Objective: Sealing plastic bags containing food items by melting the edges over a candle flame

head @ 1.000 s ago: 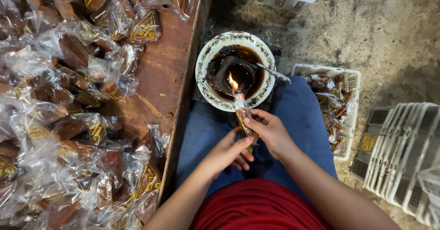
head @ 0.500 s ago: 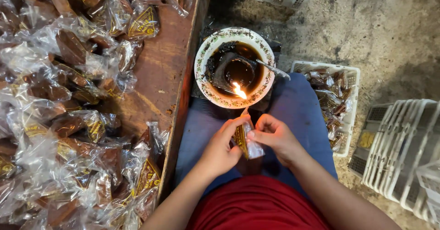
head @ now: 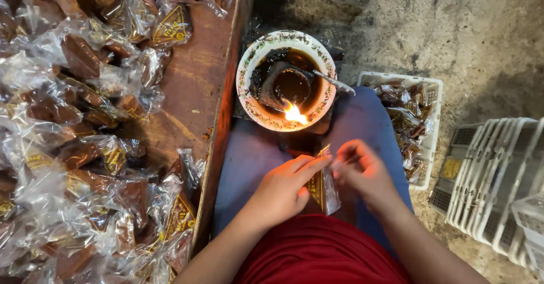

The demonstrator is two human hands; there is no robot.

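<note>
Both hands hold one small clear packet over the lap, left hand and right hand each in a closed grip on it. Its long axis runs toward the bowl, open end pointing at the flame, beside the bench

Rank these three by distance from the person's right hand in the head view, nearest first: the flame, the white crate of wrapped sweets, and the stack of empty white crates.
From the right hand:
1. White crate of wrapped sweets, just beyond it to the right.
2. Flame, ahead at the bowl's near rim; close to the first, hard to separate.
3. Stack of empty white crates, far right.
</note>
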